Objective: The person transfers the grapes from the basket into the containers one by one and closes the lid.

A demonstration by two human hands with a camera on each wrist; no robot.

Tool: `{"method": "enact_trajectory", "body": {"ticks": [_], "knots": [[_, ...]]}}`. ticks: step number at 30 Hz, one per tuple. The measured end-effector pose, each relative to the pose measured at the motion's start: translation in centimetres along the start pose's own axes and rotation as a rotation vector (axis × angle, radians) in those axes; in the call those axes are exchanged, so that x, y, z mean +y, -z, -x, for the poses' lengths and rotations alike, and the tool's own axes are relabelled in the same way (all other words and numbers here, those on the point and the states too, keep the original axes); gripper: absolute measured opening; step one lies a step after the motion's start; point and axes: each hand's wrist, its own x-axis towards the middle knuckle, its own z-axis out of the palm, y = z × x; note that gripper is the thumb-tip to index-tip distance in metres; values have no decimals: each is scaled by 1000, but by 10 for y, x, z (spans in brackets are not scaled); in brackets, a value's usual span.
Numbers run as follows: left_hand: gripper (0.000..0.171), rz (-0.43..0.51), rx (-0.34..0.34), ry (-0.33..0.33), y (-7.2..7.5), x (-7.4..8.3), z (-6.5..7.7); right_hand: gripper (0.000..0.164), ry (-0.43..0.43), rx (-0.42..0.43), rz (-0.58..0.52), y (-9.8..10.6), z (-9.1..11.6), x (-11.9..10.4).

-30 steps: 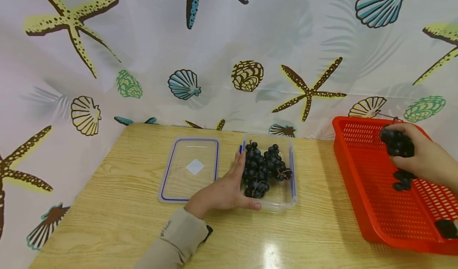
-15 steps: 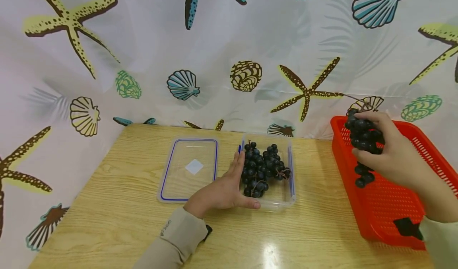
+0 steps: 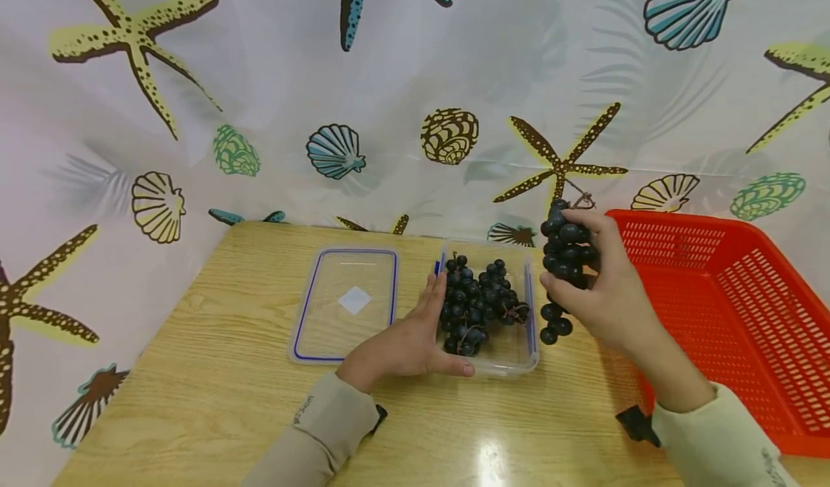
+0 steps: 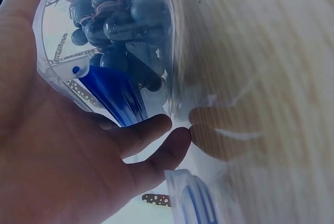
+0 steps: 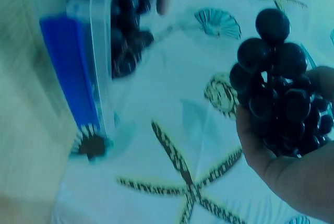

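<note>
Dark grapes (image 3: 470, 303) lie in a clear plastic container (image 3: 496, 366) in the middle of the head view. My left hand (image 3: 405, 346) rests against the container's left side, thumb stretched along its front; the left wrist view shows these fingers (image 4: 156, 153) extended beside the clear wall. My right hand (image 3: 612, 289) grips another bunch of dark grapes (image 3: 564, 253), held up just right of the container. In the right wrist view, fingers and thumb curl round that bunch (image 5: 282, 88). Part of it is hidden behind the hand.
A clear lid (image 3: 353, 302) with a blue seal lies flat left of the container. At the right stands a red perforated plastic basket (image 3: 700, 328), partly covered by the right forearm. A patterned cloth (image 3: 389, 76) hangs behind the wooden table (image 3: 214, 372).
My right hand has carried the bunch of grapes leftward, from over the red basket to beside the container. The left hand has stayed against the container.
</note>
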Motion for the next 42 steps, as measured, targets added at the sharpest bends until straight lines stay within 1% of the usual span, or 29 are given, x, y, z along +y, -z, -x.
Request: {"method": "enact_trajectory", "body": {"ticks": [5, 11, 15, 17, 19, 21, 23, 26, 29, 32, 37, 40, 42], "knots": [[139, 14, 6, -15, 1, 1, 0, 76, 43, 52, -15, -43, -3, 4], [139, 29, 12, -37, -1, 1, 0, 80, 8, 92, -23, -87, 1, 12], [139, 42, 16, -44, -2, 1, 0, 79, 3, 133, -42, -109, 5, 19], [139, 53, 21, -44, -1, 0, 0, 78, -6, 157, -31, -117, 7, 21], [139, 62, 22, -44, -1, 0, 0, 77, -26, 171, -18, -124, 10, 22], [138, 62, 24, -47, -1, -1, 0, 76, -62, 171, 10, -130, 13, 23], [136, 55, 22, -51, -1, -2, 0, 75, -100, 160, 38, -135, 17, 23], [134, 35, 25, -62, 0, -3, 0, 73, -126, 145, 74, -138, 23, 24], [134, 22, 21, -59, 0, -3, 0, 67, -112, 140, 82, -137, 27, 24], [134, 9, 19, -45, -1, -3, -1, 62, -99, 126, 91, -131, 31, 26], [136, 6, 26, -38, -1, -1, -2, 61, -119, 93, 105, -119, 39, 30], [136, 10, 24, -41, 0, 0, -1, 61, -112, 101, 101, -115, 44, 33], [136, 16, 23, -37, 0, 0, -1, 60, -89, 125, 80, -112, 47, 35]]}}
